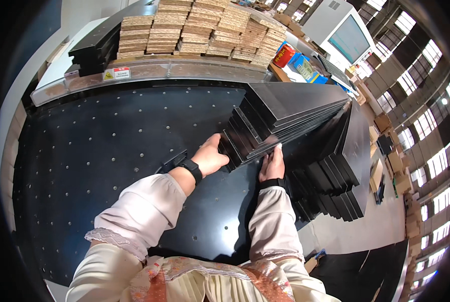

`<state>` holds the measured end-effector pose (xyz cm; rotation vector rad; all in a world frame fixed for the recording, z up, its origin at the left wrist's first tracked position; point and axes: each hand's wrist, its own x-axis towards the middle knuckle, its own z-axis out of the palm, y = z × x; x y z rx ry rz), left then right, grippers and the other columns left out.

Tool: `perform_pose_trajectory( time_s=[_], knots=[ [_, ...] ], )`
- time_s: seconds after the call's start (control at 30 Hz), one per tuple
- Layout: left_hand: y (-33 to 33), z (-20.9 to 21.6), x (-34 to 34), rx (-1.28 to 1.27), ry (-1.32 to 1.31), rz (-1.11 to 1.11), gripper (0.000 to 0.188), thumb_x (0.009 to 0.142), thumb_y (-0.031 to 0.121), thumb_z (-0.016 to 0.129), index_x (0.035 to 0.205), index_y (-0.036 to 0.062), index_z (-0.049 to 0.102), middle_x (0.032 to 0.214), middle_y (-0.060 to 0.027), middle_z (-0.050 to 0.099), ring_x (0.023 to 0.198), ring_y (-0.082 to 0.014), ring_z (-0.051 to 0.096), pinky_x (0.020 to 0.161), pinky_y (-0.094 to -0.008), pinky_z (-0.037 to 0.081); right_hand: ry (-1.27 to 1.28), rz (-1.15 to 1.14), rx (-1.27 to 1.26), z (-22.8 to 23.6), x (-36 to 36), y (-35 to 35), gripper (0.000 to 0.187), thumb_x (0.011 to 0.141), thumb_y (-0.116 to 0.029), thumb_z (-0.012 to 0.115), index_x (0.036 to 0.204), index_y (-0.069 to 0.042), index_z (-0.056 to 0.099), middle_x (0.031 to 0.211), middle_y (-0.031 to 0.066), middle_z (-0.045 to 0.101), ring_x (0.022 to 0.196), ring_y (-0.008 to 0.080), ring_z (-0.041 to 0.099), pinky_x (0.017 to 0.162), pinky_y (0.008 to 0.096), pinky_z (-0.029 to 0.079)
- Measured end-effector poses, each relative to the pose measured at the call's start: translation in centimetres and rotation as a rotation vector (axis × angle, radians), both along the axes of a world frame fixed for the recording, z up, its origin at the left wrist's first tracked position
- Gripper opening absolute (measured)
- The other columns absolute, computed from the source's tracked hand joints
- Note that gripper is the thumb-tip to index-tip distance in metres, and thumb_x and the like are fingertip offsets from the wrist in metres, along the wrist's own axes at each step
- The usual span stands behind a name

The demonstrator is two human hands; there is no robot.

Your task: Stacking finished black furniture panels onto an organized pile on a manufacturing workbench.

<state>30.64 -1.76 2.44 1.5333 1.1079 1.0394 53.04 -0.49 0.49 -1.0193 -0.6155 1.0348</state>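
A stack of black boards stands on the dark table in front of me, its layers slightly uneven at the near left end. My left hand presses against the left end of the lower boards, fingers bent around their edges. My right hand holds the near long side, its fingertips against the board edges and partly hidden. Between both hands lies the stack's near lower corner. To the right, a second stack of black boards leans in stepped layers, close to my right hand but not touched by it.
The dark table top is dotted with small round studs. Behind it, a ledge carries piles of chipboard strips and black boards. At the back right are a red can, a blue box and a monitor.
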Motion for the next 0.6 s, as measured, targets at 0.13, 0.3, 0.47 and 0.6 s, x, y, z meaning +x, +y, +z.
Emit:
perform_pose_trajectory(
  time_s=[0.13, 0.3, 0.47, 0.6],
  knots=[
    [0.3, 0.2, 0.5, 0.025, 0.079, 0.015, 0.059, 0.070, 0.012, 0.061, 0.125, -0.0022, 0.044, 0.129, -0.0240, 0.048, 0.124, -0.0385, 0.043, 0.105, -0.0382, 0.035, 0.017, 0.050, 0.041, 0.1, 0.4, 0.4, 0.057, 0.097, -0.038, 0.048, 0.142, -0.006, 0.032, 0.135, -0.0017, 0.045, 0.117, 0.0083, 0.045, 0.096, 0.0217, 0.033],
    [0.3, -1.1, 0.7, -0.021, -0.070, -0.028, 0.063, 0.069, 0.010, 0.061, 0.128, -0.0032, 0.042, 0.131, -0.0232, 0.046, 0.122, -0.0380, 0.045, 0.102, -0.0382, 0.037, 0.001, 0.093, 0.047, 0.4, 0.4, 0.3, 0.058, 0.097, -0.039, 0.049, 0.141, -0.005, 0.034, 0.135, -0.0016, 0.045, 0.119, 0.0078, 0.041, 0.098, 0.0217, 0.030],
    [-0.2, -0.7, 0.9, -0.031, -0.123, -0.009, 0.064, 0.070, 0.008, 0.061, 0.130, -0.0031, 0.042, 0.125, -0.0210, 0.050, 0.119, -0.0327, 0.048, 0.097, -0.0354, 0.041, -0.013, 0.039, 0.070, 1.0, -0.3, 0.4, 0.054, 0.098, -0.036, 0.047, 0.137, -0.002, 0.036, 0.128, 0.0052, 0.050, 0.115, 0.0124, 0.045, 0.098, 0.0236, 0.032],
    [-0.3, -0.1, 1.2, -0.007, -0.069, -0.025, 0.066, 0.070, 0.006, 0.060, 0.132, -0.0022, 0.040, 0.127, -0.0197, 0.049, 0.120, -0.0298, 0.048, 0.097, -0.0338, 0.042, -0.029, 0.116, 0.133, -0.2, 0.9, 1.2, 0.040, 0.097, -0.038, 0.049, 0.128, -0.013, 0.050, 0.124, -0.0044, 0.053, 0.110, 0.0084, 0.048, 0.096, 0.0264, 0.031]
  ],
)
